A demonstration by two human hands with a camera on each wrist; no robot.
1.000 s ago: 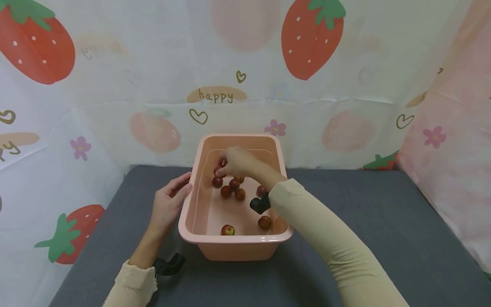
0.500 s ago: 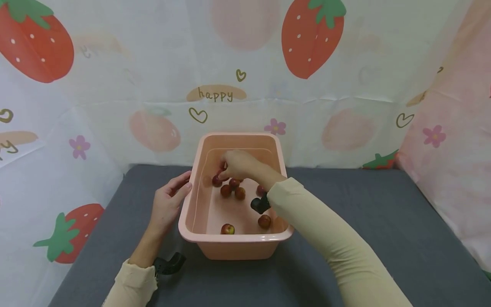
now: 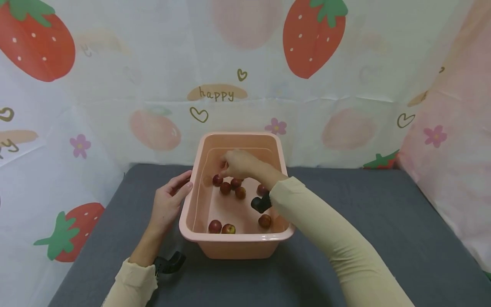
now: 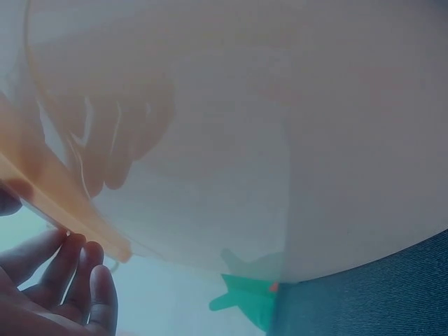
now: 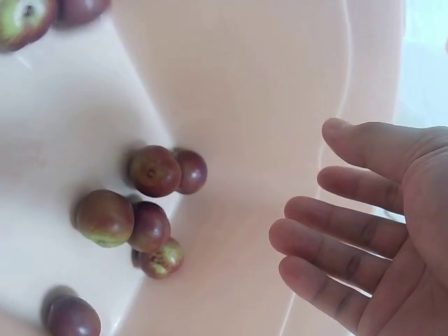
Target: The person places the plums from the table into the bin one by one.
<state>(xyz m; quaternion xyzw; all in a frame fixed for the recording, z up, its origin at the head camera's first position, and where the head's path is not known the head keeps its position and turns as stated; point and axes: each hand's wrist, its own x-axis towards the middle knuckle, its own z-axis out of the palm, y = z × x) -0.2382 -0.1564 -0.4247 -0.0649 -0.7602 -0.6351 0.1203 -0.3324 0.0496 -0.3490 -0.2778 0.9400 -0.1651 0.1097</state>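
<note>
A pink plastic basin [image 3: 234, 238] stands on the grey table, with several small round dark-red and green fruits in it. One loose cluster of fruits [image 3: 235, 183] lies toward the back left of its floor. Two fruits [image 3: 221, 227] sit side by side at the front left, and another fruit [image 3: 264, 221] lies at the front right. My right hand [image 3: 241, 164] reaches in over the cluster. In the right wrist view its fingers [image 5: 318, 280] are spread and hold nothing. Outside the basin, my left hand [image 3: 168, 202] touches the left rim; its fingertips [image 4: 91, 259] meet the rim's edge.
A dark grey cloth [image 3: 356, 226] covers the table. Behind and on both sides hangs a white curtain [image 3: 215, 34] printed with strawberries. Black wrist devices [image 3: 170, 263] show at both cuffs.
A dark-red fruit now lies at the front left of the basin beside the other. The fruit between my right fingers no longer shows there. My left hand stays at the rim.
</note>
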